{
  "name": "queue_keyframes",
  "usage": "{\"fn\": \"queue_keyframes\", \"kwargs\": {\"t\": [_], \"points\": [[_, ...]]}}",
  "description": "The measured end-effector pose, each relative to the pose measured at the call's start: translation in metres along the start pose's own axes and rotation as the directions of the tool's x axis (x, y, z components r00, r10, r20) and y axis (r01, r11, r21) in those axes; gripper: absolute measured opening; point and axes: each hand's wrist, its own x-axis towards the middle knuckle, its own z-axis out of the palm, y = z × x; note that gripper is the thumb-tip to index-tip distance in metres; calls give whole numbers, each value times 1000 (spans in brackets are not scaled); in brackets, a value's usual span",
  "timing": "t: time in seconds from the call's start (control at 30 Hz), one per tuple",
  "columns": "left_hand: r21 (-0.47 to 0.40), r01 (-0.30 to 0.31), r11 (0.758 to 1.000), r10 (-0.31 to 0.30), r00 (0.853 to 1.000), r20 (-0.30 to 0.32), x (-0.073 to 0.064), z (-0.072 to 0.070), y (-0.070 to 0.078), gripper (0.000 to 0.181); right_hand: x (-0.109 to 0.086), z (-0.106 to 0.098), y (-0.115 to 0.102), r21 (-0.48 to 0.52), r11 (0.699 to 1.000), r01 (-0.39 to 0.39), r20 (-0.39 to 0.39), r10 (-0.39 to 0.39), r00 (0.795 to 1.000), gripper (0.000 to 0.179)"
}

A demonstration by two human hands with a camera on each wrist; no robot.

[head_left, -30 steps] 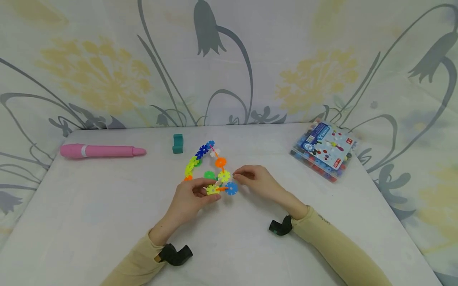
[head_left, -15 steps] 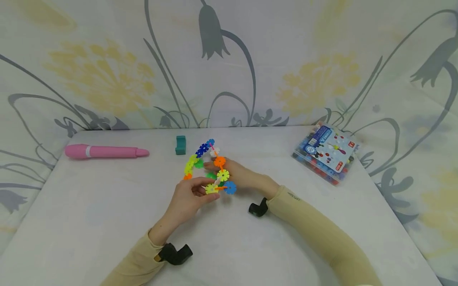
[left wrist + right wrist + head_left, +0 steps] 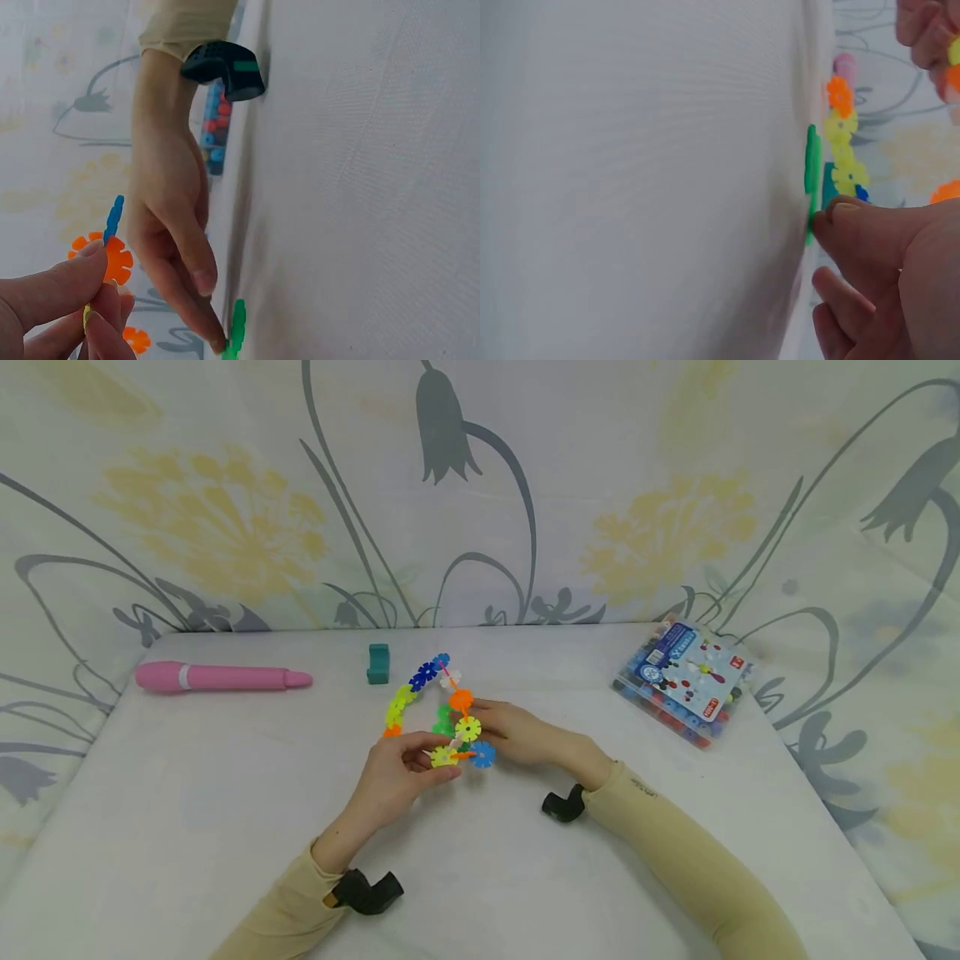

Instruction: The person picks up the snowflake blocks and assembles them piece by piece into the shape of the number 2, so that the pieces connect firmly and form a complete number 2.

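Observation:
My left hand [image 3: 393,781] pinches a curved chain of notched plastic snowflake discs [image 3: 424,675] by its near end, at a yellow disc [image 3: 444,757]. Blue, orange, white and yellow discs make up the rest of the loop. In the left wrist view, an orange disc [image 3: 118,261] shows by the thumb. Behind the chain, my right hand [image 3: 525,735] reaches low over the table, its fingertips partly hidden. Green discs [image 3: 442,720] lie close together there. The right wrist view has the fingertips touching a green disc [image 3: 815,217]; in the left wrist view the thumb stays apart from it.
On the white table [image 3: 187,793] a pink marker-shaped object [image 3: 225,677] lies at left. Near the back stands a small teal block [image 3: 378,664]. A clear box of coloured pieces [image 3: 686,681] sits at the back right. Patterned fabric [image 3: 480,510] hangs behind.
My right hand has reached in behind the chain, then drawn back slightly. The farther green disc has moved right, close to the other. My left hand stays about where it was with the chain.

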Motion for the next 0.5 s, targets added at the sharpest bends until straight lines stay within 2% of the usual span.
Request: {"fn": "queue_keyframes", "kwargs": {"t": [0.13, 0.27, 0.5], "points": [[15, 31, 999, -32, 999, 16, 0, 3, 0, 34, -27, -4, -1, -27, 999, -36, -26, 35, 999, 37], [20, 27, 999, -28, 999, 25, 1, 7, -3, 34, -52, -6, -6, -36, 998, -50, -29, 49, 998, 40], [4, -10, 1000, 9, 998, 60, 1, 11, -9, 33, -87, -6, -9, 94, 989, -113, -66, 120, 991, 38]]}}
